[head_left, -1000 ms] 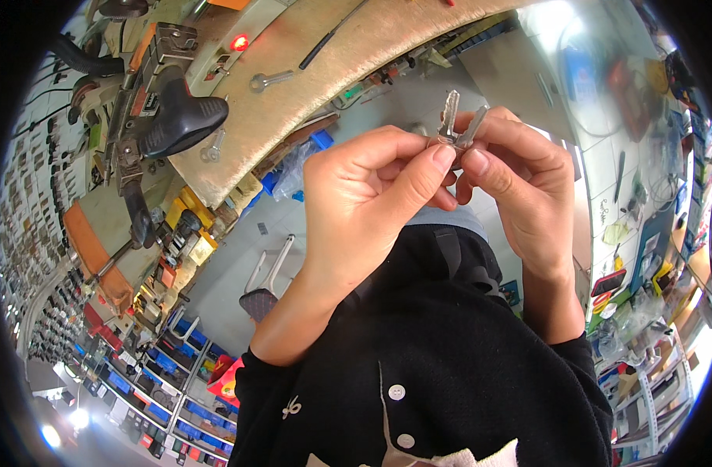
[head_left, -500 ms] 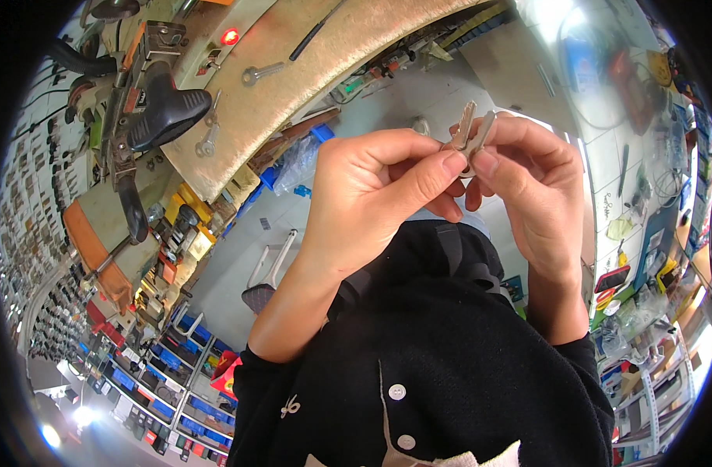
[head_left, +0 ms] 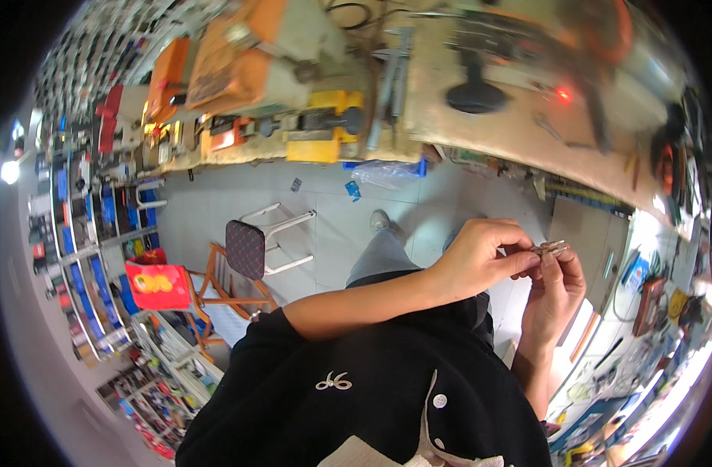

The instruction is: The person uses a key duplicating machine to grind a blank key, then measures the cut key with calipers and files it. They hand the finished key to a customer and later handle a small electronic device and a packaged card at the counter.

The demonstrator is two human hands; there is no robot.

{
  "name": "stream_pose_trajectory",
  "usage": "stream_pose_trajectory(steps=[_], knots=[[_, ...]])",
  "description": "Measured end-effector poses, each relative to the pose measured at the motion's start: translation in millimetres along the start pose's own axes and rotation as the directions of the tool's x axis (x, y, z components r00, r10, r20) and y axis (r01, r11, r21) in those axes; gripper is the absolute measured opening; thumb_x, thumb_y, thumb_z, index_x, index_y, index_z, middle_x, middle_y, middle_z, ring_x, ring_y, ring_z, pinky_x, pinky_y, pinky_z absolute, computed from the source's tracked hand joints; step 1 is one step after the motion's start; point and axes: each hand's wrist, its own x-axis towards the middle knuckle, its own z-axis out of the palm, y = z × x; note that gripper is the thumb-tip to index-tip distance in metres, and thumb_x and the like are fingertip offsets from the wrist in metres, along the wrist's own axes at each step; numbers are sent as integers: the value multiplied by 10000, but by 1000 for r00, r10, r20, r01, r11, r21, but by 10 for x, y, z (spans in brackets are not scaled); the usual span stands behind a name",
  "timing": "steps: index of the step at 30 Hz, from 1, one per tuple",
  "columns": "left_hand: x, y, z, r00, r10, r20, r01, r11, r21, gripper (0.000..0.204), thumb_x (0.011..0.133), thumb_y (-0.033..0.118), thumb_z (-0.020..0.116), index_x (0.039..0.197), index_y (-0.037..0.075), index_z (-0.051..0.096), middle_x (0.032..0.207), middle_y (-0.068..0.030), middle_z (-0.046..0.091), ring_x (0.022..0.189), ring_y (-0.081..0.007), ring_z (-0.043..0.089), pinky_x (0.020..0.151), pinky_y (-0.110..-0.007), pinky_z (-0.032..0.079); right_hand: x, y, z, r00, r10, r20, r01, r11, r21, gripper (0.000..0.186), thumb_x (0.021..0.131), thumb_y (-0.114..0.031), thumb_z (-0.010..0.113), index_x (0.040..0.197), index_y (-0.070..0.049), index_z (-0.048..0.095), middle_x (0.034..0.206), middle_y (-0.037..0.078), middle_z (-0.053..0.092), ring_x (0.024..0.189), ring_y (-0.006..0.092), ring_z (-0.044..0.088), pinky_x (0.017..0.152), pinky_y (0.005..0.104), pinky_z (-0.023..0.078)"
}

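Note:
My left hand (head_left: 480,261) and my right hand (head_left: 557,292) meet in front of my chest, right of centre. Between their fingertips they pinch a small metal key-like piece (head_left: 550,248), which sticks out to the right of my left thumb. Both hands grip it; most of the piece is hidden by the fingers. My left forearm runs in from the lower left across my black buttoned top (head_left: 371,397). My grey trouser leg (head_left: 379,253) and a shoe (head_left: 379,221) show above the arm.
A long workbench (head_left: 480,117) curves across the top, with an orange machine (head_left: 239,54), a yellow tool (head_left: 325,124), a black stand (head_left: 474,93) and a red light (head_left: 562,95). A small stool (head_left: 251,245) stands on the tiled floor. Racks of small goods (head_left: 84,233) line the left.
The view has swung strongly: the workbench now lies across the top and my hands sit lower right. My hands stay together on the small metal piece.

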Motion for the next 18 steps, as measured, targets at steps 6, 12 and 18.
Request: stream_pose_trajectory(steps=[6,12,18], knots=[[-953,-134,-1095,966,133,-223,-129,991,33,84,809,-24,582,884,-60,584,825,-77,562,700,-137,588,585,-230,497,-444,860,1106,997,18,79,-16,1000,-27,36,805,54,545,815,32,572,857,72,562,745,139,548,632,259,476],[-1874,-282,-2261,919,8,-395,-71,987,-144,54,824,-20,565,836,-72,573,757,-81,571,656,-134,581,605,-263,504,-716,1696,1985,964,167,207,-112,961,-253,118,843,-73,578,884,35,600,854,75,576,752,136,577,661,258,477],[-2399,-344,-3261,806,-107,-582,-174,897,-406,108,811,72,613,841,-30,594,721,-92,604,595,-145,571,650,-336,530,5,1909,1641,989,80,-124,-131,858,-496,220,865,-160,552,1029,-14,572,855,23,579,700,78,517,609,221,460]])
